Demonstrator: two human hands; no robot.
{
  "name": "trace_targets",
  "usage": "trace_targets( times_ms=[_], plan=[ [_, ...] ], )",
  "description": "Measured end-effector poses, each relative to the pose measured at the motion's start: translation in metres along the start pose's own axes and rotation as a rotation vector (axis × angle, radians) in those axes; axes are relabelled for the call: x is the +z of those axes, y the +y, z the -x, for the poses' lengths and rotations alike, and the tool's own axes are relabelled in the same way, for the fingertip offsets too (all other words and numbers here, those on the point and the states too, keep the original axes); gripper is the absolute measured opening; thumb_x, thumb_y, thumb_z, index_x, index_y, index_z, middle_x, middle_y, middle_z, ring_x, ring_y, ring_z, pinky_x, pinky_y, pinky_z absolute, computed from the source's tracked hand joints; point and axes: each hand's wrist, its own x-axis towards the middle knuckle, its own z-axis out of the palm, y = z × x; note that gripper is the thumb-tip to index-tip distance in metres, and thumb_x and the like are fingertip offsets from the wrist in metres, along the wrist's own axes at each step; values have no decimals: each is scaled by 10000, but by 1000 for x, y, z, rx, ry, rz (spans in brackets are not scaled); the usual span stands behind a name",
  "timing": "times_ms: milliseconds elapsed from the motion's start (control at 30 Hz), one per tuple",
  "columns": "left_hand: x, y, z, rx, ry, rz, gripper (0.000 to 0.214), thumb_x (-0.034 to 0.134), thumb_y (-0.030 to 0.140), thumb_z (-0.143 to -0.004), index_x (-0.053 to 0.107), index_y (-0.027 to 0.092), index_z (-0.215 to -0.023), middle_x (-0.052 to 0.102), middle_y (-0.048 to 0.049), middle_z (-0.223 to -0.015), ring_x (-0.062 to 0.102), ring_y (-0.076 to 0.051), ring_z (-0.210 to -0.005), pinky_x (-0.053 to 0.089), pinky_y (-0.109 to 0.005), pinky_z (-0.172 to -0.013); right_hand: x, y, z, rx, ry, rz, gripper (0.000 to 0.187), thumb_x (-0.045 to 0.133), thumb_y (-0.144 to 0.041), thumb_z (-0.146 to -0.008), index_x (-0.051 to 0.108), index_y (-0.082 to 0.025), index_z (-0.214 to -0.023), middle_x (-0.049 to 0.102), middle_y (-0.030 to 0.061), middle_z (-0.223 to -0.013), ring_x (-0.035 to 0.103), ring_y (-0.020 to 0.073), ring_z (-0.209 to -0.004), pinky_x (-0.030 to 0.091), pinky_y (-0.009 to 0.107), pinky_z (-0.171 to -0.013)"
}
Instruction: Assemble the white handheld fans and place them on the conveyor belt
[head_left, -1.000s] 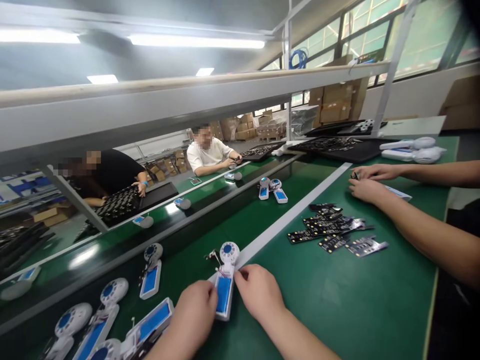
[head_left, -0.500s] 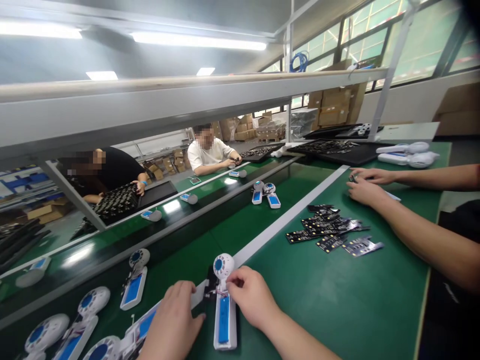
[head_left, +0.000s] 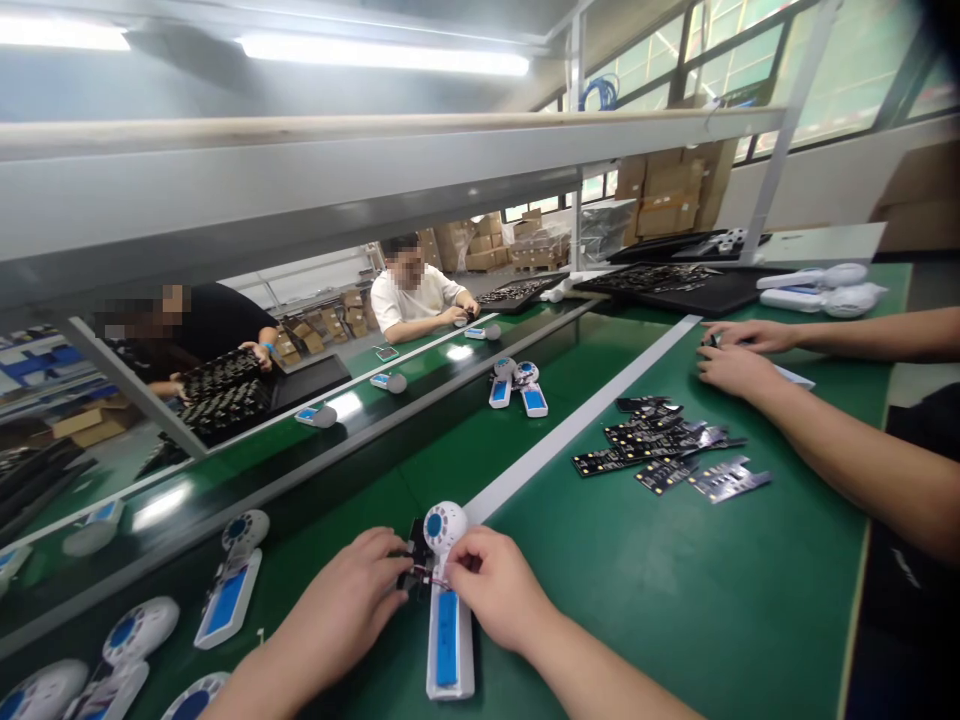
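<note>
Over green bench [head_left: 675, 600], likely light, fragile fan housing [head_left: 448, 640] is being pinched at its neck by right hand [head_left: 496, 585], black board [head_left: 417, 570] by left hand [head_left: 352, 595].

Green bench [head_left: 675, 600], white-blue device [head_left: 448, 640], scattered black boards [head_left: 660, 452], possibly circuits

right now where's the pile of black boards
Head view: the pile of black boards lies right of centre on the table, between the white strip and a co-worker's hands.

left hand [head_left: 352, 592], right hand [head_left: 501, 585], fingertips pinched, close together
</note>
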Motion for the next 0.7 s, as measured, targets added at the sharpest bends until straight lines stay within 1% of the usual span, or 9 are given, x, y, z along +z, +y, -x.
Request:
trace_targets(
  times_ms=[133,267,333,400,467,500,600,633,700],
  plan=[
    [-7,-4,-13,80,29,99,304,532,296,-937,673,294,-1206,684,-32,-1252,489,-283,-1320,382,-495,-1113,-3,6,-5,65,63,-51,132,591,-143,-748,709,-174,-697,694,29,-760,655,188,-740,487,251,-686],
    [0,7,-40,78,88,189,226,518,285,-934,717,282,-1040,650,-16,-1301,437,-238,-1360,324,-408,-1148,-8,10,-8,89,120,-67,167,553,-210,-803,703,-173,-740,705,37,-779,655,195,-737,496,258,-692],
    [9,16,-54,21,129,232,214,499,289,-934,709,251,-941,677,-44,-1207,535,-233,-1238,390,-378,-1072,-10,11,-8,99,145,-45,167,553,-220,-802,694,-174,-725,698,36,-760,649,201,-726,491,263,-681],
    [19,24,-63,-90,179,281,261,443,321,-956,674,221,-886,697,-62,-993,625,-224,-992,470,-355,-902,-12,11,-8,104,170,-9,162,556,-215,-798,685,-179,-708,686,35,-750,641,205,-721,482,271,-680],
    [30,29,-67,-214,224,344,324,372,368,-982,629,209,-867,659,-41,-818,618,-210,-792,471,-328,-738,-14,10,-6,102,187,29,158,555,-202,-798,673,-185,-695,672,33,-755,634,205,-725,473,278,-690],
    [35,31,-67,-264,240,383,349,339,390,-991,609,210,-865,641,-27,-777,606,-203,-743,459,-317,-696,-14,9,-6,98,193,45,155,554,-194,-801,669,-189,-697,666,31,-763,631,205,-731,470,281,-699],
    [47,33,-62,-347,267,529,404,264,435,-1005,587,212,-906,639,-8,-788,605,-187,-740,460,-296,-682,-13,8,-4,86,198,75,157,543,-180,-821,663,-198,-722,652,26,-784,625,196,-745,464,281,-715],
    [50,33,-60,-358,268,583,390,285,448,-997,589,210,-945,647,-8,-818,611,-181,-756,471,-289,-688,-13,7,-3,80,195,81,158,544,-177,-826,667,-200,-730,647,24,-788,623,191,-742,464,278,-710],
    [55,34,-54,-370,264,692,315,434,439,-939,570,196,-1085,661,-18,-906,626,-163,-768,497,-271,-687,-11,7,-3,66,186,91,157,557,-164,-821,678,-201,-726,635,21,-792,619,181,-730,461,268,-690]
  ],
)
